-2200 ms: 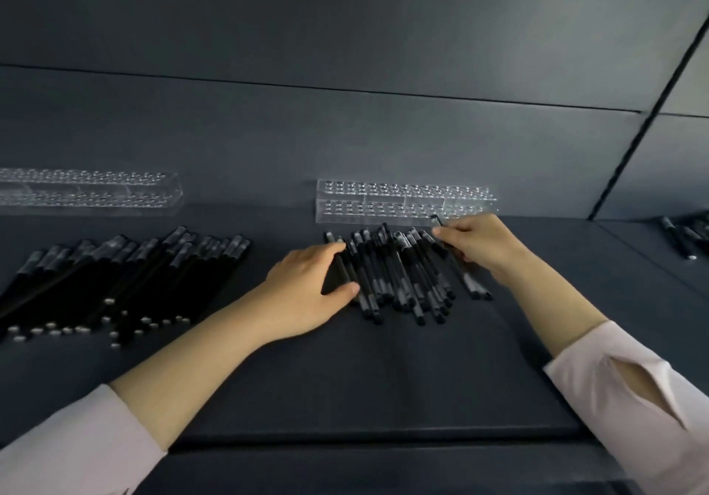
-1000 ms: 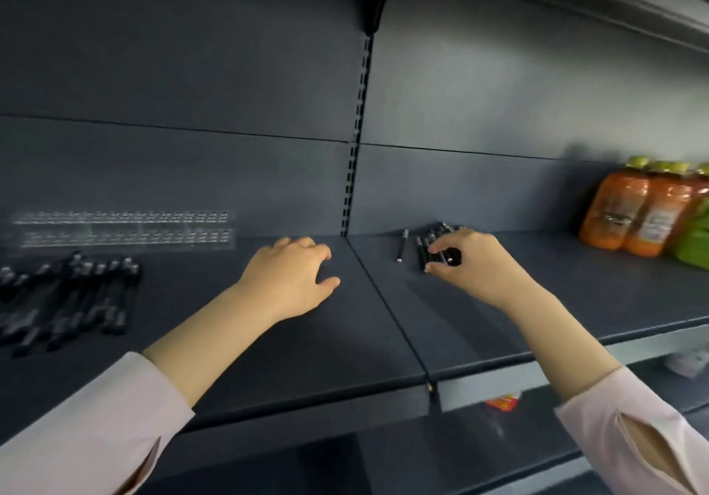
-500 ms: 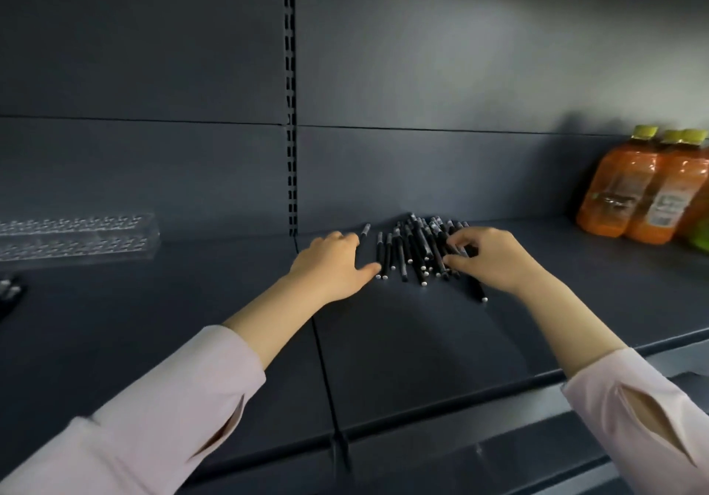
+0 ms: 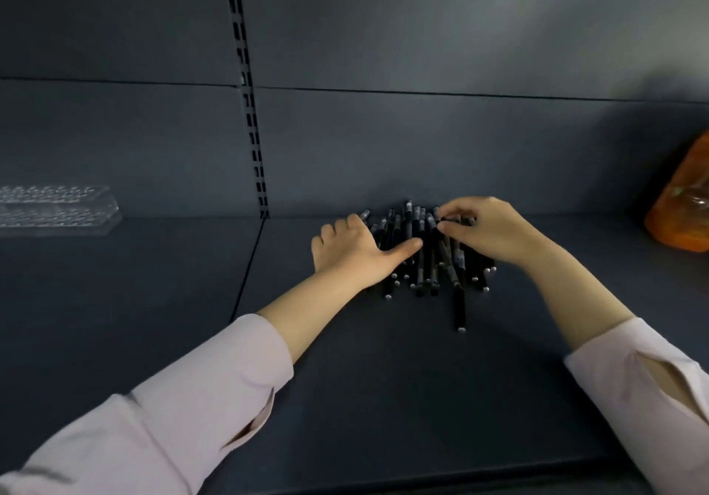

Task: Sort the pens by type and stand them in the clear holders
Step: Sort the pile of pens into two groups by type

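Note:
A heap of several black pens (image 4: 429, 264) lies on the dark shelf (image 4: 383, 379) near its back wall. My left hand (image 4: 353, 252) rests flat on the left side of the heap, fingers spread and thumb pointing right across the pens. My right hand (image 4: 487, 233) lies over the right side, its thumb and fingertips pinched around the tops of pens at the back. One longer pen (image 4: 459, 310) sticks out toward me. A clear holder (image 4: 57, 210) with rows of holes stands at the far left, with no pens in it.
An orange drink bottle (image 4: 679, 210) stands at the right edge of the shelf. A slotted upright (image 4: 249, 110) runs up the back wall, and a seam (image 4: 245, 275) divides the shelf into two boards.
The view has swung right, away from the first pen piles and holders, to this heap. Both hands have closed in on it; the left now lies on the pens.

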The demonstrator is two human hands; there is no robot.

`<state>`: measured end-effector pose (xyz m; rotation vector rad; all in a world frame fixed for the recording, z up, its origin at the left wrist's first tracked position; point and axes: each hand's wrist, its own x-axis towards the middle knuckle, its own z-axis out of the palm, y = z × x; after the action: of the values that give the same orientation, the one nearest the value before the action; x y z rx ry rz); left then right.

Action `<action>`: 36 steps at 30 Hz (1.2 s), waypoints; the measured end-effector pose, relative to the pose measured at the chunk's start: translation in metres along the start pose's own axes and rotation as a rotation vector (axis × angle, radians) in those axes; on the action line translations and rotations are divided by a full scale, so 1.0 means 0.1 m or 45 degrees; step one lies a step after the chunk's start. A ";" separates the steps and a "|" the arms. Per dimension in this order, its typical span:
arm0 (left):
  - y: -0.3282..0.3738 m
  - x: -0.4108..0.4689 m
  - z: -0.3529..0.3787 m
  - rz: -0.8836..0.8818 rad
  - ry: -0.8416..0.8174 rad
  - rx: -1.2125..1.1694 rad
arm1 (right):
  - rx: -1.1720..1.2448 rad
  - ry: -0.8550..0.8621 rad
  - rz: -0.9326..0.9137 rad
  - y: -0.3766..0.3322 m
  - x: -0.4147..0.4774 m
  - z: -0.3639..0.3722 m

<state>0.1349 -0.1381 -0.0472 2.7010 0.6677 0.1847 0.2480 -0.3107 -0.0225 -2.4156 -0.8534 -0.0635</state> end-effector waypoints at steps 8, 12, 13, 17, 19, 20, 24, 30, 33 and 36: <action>0.11 0.06 0.11 -0.061 0.041 0.033 | 0.122 -0.049 -0.066 0.21 0.12 0.02; 0.10 0.05 0.09 -0.085 0.000 -0.022 | 0.113 -0.022 -0.087 0.20 0.10 0.01; 0.09 0.05 0.08 -0.085 -0.009 -0.034 | 0.115 -0.014 -0.088 0.19 0.10 0.01; 0.06 0.07 0.04 -0.100 -0.040 -0.116 | 0.109 -0.017 -0.091 0.17 0.07 0.03; 0.03 0.07 0.03 -0.104 -0.054 -0.122 | 0.115 -0.020 -0.086 0.17 0.06 0.04; 0.03 0.07 0.03 -0.101 -0.056 -0.113 | 0.119 -0.019 -0.083 0.16 0.05 0.05; 0.03 0.06 0.01 -0.109 -0.079 -0.120 | 0.130 -0.025 -0.080 0.14 0.04 0.06; 0.06 0.02 0.01 -0.089 -0.055 -0.095 | 0.150 -0.008 -0.083 0.14 0.03 0.09; 0.06 0.00 -0.01 -0.070 -0.033 -0.103 | 0.154 -0.025 -0.079 0.14 0.03 0.10; 0.04 0.00 -0.07 -0.058 -0.073 -0.115 | 0.155 -0.027 -0.085 0.13 0.03 0.10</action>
<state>0.1354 -0.1389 -0.0391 2.5923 0.6868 0.1228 0.2569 -0.3125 -0.0365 -2.2780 -0.9210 -0.0115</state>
